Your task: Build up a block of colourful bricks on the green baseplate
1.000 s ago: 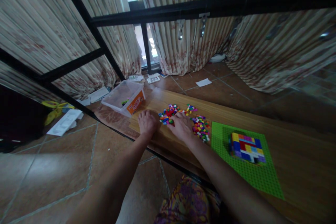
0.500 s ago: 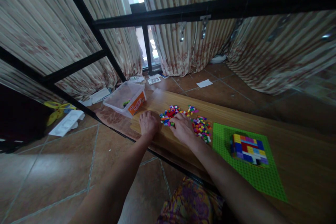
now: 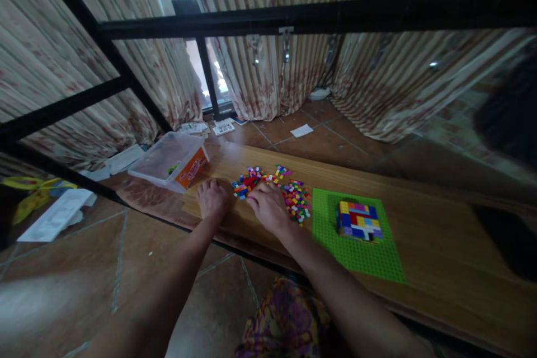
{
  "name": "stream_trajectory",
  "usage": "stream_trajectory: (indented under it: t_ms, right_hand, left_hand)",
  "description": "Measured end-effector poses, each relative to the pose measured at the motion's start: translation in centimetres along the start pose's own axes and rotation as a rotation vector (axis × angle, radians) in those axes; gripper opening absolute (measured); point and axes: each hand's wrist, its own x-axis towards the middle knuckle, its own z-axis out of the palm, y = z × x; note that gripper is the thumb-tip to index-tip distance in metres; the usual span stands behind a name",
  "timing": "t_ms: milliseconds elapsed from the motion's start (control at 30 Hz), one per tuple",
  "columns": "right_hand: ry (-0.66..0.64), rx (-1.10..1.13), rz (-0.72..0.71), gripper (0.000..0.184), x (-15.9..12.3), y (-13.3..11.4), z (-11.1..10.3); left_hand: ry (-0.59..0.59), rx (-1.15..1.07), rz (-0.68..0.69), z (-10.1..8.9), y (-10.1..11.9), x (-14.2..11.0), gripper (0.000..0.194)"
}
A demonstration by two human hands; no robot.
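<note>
Head view: green board (image 3: 373, 260) lying flat on the wooden counter (image 3: 432, 240); taken as reference for all places below. On the board, toward its far half, sits a block (image 3: 359, 220) of joined bricks, its top mostly yellow, blue, red and white. Loose bricks (image 3: 297, 201) lie spread just left of the board, many colours mixed; a second cluster (image 3: 246, 183) lies farther left of it, redder in the middle.

Right hand (image 3: 271, 207): left of the board, between board and left hand, palm down over the near side of the bricks. Fingers bent and close together, tips at the cluster (a pink spot shows by them, probably a brick). Whether anything is pinched, cannot tell.

Left hand (image 3: 213, 199): well left of the board, resting on the counter, fingers curled under; cannot tell if it encloses anything.

Clear plastic box (image 3: 146, 162) at the far left from the board, orange label (image 3: 192, 168) facing the counter, a few green pieces (image 3: 172, 169) inside. White paper (image 3: 302, 131) on the floor beyond the board, to its left.
</note>
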Motion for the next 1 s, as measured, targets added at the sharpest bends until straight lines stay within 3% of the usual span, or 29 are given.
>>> stream_trajectory:
  t_ms: [100,267,400,533,733,1000]
  right_hand:
    - [0.069,0.188,0.059,0.021,-3.2,-0.4,-1.2]
    - [0.166,0.501,0.222,0.018,-11.0,0.9,-3.2]
    - [0.217,0.517,0.449,0.02,-16.9,3.4,-5.5]
    - [0.283,0.405,0.596,0.027,-20.9,6.5,-8.4]
    - [0.443,0.204,0.634,0.03,-22.3,10.7,-10.8]
    - [0.498,0.179,0.481,0.026,-19.8,12.7,-10.1]
  left_hand:
    - [0.003,-0.002,0.016,0.1,-0.1,0.2,0.037]
    - [-0.011,0.014,0.035,-0.1,-0.1,0.3,0.038]
    - [-0.023,-0.002,0.025,-0.3,0.0,0.4,0.037]
    - [-0.036,-0.01,0.024,-0.5,0.1,0.5,0.036]
    - [-0.046,-0.001,0.031,-0.6,0.2,0.6,0.038]
    - [-0.038,-0.004,0.038,-0.5,0.1,0.7,0.037]
